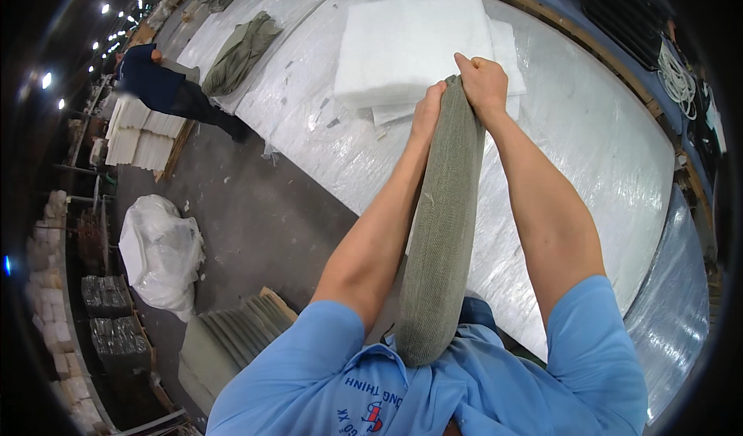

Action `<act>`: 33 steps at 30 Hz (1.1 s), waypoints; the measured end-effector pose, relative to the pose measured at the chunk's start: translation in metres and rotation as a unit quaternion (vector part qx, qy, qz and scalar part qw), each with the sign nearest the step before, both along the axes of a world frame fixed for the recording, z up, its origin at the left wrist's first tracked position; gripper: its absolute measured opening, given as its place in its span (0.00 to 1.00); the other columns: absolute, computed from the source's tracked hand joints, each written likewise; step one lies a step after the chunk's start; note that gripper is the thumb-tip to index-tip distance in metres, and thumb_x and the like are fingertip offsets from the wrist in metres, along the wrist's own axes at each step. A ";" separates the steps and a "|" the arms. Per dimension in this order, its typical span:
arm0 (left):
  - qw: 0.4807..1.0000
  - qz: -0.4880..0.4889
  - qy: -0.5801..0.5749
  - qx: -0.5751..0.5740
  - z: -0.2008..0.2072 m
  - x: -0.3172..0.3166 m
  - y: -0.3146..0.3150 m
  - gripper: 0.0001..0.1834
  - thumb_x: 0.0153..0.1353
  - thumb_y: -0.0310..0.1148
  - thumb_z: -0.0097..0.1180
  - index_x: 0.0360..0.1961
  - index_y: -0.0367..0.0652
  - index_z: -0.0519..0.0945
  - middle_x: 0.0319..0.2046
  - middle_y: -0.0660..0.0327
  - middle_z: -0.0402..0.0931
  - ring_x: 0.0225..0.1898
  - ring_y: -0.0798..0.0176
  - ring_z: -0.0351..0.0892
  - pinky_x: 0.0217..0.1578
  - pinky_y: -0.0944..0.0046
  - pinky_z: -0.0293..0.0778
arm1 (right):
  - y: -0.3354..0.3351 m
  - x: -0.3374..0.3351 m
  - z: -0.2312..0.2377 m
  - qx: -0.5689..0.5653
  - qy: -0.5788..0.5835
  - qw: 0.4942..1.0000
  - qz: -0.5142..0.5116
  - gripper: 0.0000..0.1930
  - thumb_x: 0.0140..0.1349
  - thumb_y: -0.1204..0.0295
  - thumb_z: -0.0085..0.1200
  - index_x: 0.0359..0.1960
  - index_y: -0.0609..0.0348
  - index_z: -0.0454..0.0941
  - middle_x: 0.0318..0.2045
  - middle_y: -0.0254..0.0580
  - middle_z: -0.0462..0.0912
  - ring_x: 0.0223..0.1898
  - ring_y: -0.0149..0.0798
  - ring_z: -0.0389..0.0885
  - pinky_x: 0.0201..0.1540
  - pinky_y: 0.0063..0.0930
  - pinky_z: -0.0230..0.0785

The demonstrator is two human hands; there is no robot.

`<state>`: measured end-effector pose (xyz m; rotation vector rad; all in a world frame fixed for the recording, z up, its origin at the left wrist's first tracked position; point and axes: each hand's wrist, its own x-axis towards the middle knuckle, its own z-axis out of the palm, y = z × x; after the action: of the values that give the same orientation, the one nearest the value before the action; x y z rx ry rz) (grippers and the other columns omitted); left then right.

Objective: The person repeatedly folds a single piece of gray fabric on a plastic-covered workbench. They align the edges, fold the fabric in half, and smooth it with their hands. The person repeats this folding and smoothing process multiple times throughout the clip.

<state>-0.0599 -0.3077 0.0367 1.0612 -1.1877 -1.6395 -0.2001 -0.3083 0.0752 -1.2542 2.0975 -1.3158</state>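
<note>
A long olive-green stuffed cushion [439, 235] stands on edge between my forearms, its lower end against my blue shirt. My left hand [428, 109] grips its top edge from the left side. My right hand [484, 82] is closed over the same top edge from the right. Just beyond my hands lies a stack of white wadding sheets [402, 45] on the plastic-covered table [588, 134].
A folded green cover [241, 53] lies on the table's far left. A person in dark blue [166, 88] bends beside stacked white sheets [143, 134]. A white plastic bag [161, 254] and green cushions [232, 339] sit on the floor at left. Coiled white rope [679, 80] lies at right.
</note>
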 end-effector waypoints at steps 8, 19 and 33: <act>0.998 -0.020 0.041 0.050 0.016 -0.011 0.015 0.37 0.70 0.63 0.46 0.53 0.35 0.82 0.51 0.52 0.81 0.52 0.58 0.77 0.55 0.59 0.69 | 0.029 -0.012 0.016 -0.039 -0.087 0.995 0.043 0.33 0.66 0.41 0.58 0.18 0.62 0.79 0.18 0.33 0.77 0.23 0.33 0.72 0.31 0.34 0.67; 0.999 0.001 -0.028 -0.018 0.016 -0.028 0.021 0.43 0.69 0.65 0.46 0.51 0.27 0.83 0.50 0.40 0.82 0.54 0.49 0.79 0.55 0.56 0.71 | 0.008 -0.021 0.019 -0.024 0.044 0.999 -0.002 0.22 0.61 0.54 0.56 0.20 0.63 0.81 0.19 0.50 0.81 0.22 0.49 0.78 0.35 0.44 0.71; 0.999 0.003 0.010 -0.046 0.024 -0.022 0.031 0.25 0.72 0.50 0.50 0.43 0.33 0.82 0.38 0.54 0.82 0.41 0.61 0.78 0.45 0.58 0.72 | 0.024 -0.032 0.001 -0.102 -0.130 0.985 0.059 0.32 0.71 0.47 0.57 0.18 0.64 0.71 0.17 0.34 0.69 0.26 0.27 0.65 0.30 0.32 0.61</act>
<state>-0.0821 -0.2763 0.0609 0.9890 -1.2335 -1.5714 -0.2317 -0.2839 0.0760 -1.1902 1.7200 -1.5775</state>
